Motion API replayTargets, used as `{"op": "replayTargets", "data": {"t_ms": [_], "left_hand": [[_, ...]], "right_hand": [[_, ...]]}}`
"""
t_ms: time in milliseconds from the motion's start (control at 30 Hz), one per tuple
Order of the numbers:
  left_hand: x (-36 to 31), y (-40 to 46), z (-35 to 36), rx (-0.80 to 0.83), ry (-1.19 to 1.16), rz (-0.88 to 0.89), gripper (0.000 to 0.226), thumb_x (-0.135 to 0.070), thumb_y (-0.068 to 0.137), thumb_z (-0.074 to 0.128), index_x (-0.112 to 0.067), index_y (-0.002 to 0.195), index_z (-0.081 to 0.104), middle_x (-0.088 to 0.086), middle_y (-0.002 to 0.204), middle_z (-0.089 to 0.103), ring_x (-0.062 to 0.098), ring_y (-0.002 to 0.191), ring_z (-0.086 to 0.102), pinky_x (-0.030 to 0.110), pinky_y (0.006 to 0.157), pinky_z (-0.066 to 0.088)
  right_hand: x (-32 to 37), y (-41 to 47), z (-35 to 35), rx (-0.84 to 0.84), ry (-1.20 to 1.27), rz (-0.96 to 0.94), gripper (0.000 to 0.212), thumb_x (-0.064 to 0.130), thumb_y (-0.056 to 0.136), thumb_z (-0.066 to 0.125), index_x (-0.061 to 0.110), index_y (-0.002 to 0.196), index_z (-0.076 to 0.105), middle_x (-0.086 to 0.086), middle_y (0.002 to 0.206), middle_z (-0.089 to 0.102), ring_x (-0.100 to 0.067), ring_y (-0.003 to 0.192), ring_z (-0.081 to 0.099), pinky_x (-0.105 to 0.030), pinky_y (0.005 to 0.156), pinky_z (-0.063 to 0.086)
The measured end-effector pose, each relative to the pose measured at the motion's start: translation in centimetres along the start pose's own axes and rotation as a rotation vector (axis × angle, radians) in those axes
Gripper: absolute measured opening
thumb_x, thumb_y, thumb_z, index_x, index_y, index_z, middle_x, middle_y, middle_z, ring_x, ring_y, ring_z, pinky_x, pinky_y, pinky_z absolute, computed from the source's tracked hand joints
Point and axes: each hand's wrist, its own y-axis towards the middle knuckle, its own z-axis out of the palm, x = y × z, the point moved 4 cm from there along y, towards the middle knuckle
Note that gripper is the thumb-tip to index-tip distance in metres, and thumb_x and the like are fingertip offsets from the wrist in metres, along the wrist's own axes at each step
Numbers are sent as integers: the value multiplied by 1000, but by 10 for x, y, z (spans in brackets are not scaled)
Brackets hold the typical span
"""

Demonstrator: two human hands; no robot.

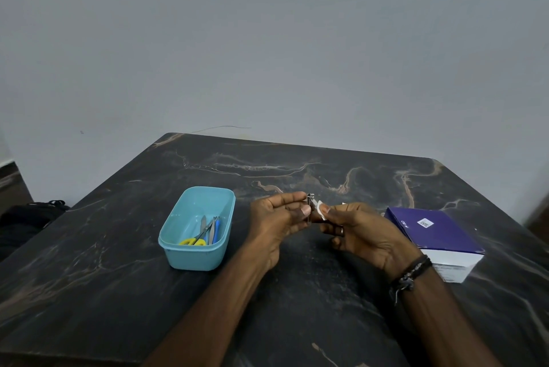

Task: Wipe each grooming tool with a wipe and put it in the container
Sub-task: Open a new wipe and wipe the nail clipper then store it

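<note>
Dark marble-patterned stone, veined in tan and white, makes up the tabletop (297, 292), which stands against a plain grey wall (267, 39). Above its middle the person's two hands meet. The left hand (279, 218) pinches a small metal grooming tool (310, 208), seemingly a nail clipper, between thumb and curled fingers, holding it roughly upright. The right hand (359, 230) pinches a small white wipe (321, 209) between thumb and fingertips and presses it against the side of the tool; both hands are raised off the tabletop. Dark bracelets (411, 273) circle the right wrist, and a ring shows on one finger of that hand. To the left of the hands sits a light blue plastic container (178, 233), rectangular with rounded corners and no lid on. Inside it lie yellow-handled scissors (194, 241), a blue-handled tool (217, 231) and a couple of slim metal pieces leaning along its near right side; their exact kind is too small to tell. To the right of the hands rests a purple box (436, 233) with white sides and a small white label on top. At the far left, beyond the tabletop edge, lies a black bag (26, 218).
</note>
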Motion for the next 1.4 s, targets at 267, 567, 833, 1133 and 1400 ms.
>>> {"op": "replayTargets", "data": {"t_ms": [267, 567, 833, 1133, 1400], "left_hand": [[-1, -3, 3, 72, 64, -40, 21, 10, 78, 68, -2, 95, 70, 13, 86, 73, 21, 76, 71, 31, 67, 61], [-6, -2, 0, 131, 118, -15, 31, 8, 82, 65, -14, 102, 73, 9, 98, 74, 17, 85, 71, 32, 71, 60], [-5, -2, 0, 128, 290, -18, 12, -5, 85, 68, -5, 97, 72, 11, 79, 71, 16, 64, 66, 27, 60, 60], [4, 4, -8, 3, 124, -237, 12, -5, 82, 71, 3, 90, 67, 15, 74, 68, 21, 59, 69, 29, 55, 60], [10, 6, -8, -118, -72, -228, 6, 2, 87, 64, 4, 92, 65, 18, 81, 71, 24, 64, 72, 33, 57, 61]], "right_hand": [[-1, 1, 0, -30, 30, -11, 26, 21, 66, 69, 4, 85, 71, -8, 83, 69, -13, 69, 57, -26, 59, 37], [1, -2, 2, 31, 2, -10, 11, 17, 66, 69, 9, 71, 74, -7, 80, 71, -13, 69, 56, -27, 60, 36], [-2, 11, -15, -165, -604, -242, 24, 19, 90, 65, 0, 76, 70, -9, 67, 62, -18, 62, 49, -28, 57, 39], [6, 2, 12, -439, -1265, -790, 13, 24, 92, 60, 17, 82, 57, 4, 93, 51, -15, 80, 50, -32, 65, 46], [1, 3, 25, -366, -1339, -998, 11, 19, 90, 62, 10, 83, 63, -1, 97, 55, -18, 77, 53, -39, 55, 51]]}}
